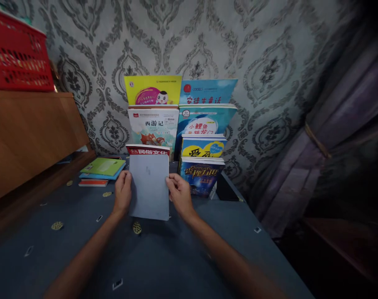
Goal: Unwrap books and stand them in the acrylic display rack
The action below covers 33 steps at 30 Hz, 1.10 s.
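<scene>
Both side edges of a grey book are held by the left hand and right hand, left of the blue book; the red book just beyond could be toppled by a bump

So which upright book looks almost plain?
The grey book, held between the left hand and right hand: it shows only a faint mark, while the other upright books show colourful printing.

A red basket tops wooden furniture — opposite hangs a curtain.
</scene>
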Motion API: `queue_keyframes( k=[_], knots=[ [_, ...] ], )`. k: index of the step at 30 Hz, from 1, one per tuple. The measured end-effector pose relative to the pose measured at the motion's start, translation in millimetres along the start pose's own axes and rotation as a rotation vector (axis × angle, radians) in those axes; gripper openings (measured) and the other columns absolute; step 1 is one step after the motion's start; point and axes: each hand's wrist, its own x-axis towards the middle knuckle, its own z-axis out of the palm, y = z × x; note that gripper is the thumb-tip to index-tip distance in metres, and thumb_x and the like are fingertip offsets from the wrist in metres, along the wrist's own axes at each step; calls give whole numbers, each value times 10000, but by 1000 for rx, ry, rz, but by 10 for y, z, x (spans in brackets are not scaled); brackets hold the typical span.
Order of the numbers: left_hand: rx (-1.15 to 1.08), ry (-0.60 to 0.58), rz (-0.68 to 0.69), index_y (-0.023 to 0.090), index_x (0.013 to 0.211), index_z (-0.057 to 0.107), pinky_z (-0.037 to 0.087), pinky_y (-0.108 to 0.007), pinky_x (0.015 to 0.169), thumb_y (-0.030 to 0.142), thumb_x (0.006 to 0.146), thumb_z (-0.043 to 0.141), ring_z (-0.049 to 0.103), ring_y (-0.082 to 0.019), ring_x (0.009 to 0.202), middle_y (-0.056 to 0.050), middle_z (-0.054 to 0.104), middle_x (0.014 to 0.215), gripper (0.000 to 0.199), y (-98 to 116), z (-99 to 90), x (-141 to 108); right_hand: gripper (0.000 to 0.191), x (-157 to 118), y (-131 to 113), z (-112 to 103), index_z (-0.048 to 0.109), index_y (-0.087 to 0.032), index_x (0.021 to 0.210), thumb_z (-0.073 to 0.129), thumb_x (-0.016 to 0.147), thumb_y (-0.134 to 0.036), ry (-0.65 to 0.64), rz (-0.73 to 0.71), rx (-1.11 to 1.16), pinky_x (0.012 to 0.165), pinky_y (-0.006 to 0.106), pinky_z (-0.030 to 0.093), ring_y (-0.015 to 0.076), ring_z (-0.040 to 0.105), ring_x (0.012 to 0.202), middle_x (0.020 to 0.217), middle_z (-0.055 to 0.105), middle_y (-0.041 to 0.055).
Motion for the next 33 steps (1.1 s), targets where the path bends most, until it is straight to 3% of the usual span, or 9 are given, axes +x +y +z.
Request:
queue_keyframes(
  k=[6, 13, 21, 27, 33],
  knots=[
    [7, -8, 47, 230, 736, 519, 349, -255, 656, 437, 881, 517, 406, -171, 703, 27, 445, 700, 252, 52, 51, 213, 293, 201, -67, 2, 611, -204, 865, 560, 848, -492, -10, -71, -44, 430, 203, 330, 115, 437, 495, 575, 489, -54],
    [35, -9, 133, 214, 740, 545, 333, -243, 654, 373, 861, 520, 410, -155, 704, 27, 459, 695, 201, 155, 95, 646, 164, 595, -256, 12, 558, -213, 824, 517, 828, -372, -31, -136, -191, 457, 226, 419, 125, 490, 522, 664, 558, -28],
    [23, -44, 235, 190, 793, 577, 354, -203, 569, 385, 888, 524, 440, -123, 653, 29, 472, 694, 223, 364, 93, 1096, 55, 1028, -476, 63, 545, -220, 843, 490, 850, -220, 34, -338, -298, 698, 307, 510, 177, 575, 735, 739, 589, 6],
    [9, -13, 305, 193, 876, 639, 441, -198, 551, 466, 871, 562, 506, -129, 654, 12, 537, 733, 284, 439, 122, 1200, 96, 1126, -472, 66, 578, -226, 915, 485, 890, -217, 102, -465, -316, 820, 360, 523, 200, 599, 819, 852, 651, 30],
    [-24, -41, 269, 191, 893, 651, 490, -209, 575, 469, 852, 568, 545, -133, 666, 1, 578, 760, 293, 290, 138, 1169, 153, 1090, -356, 45, 596, -215, 945, 449, 903, -208, 69, -453, -368, 790, 354, 518, 199, 593, 783, 855, 646, 32]
  ],
)
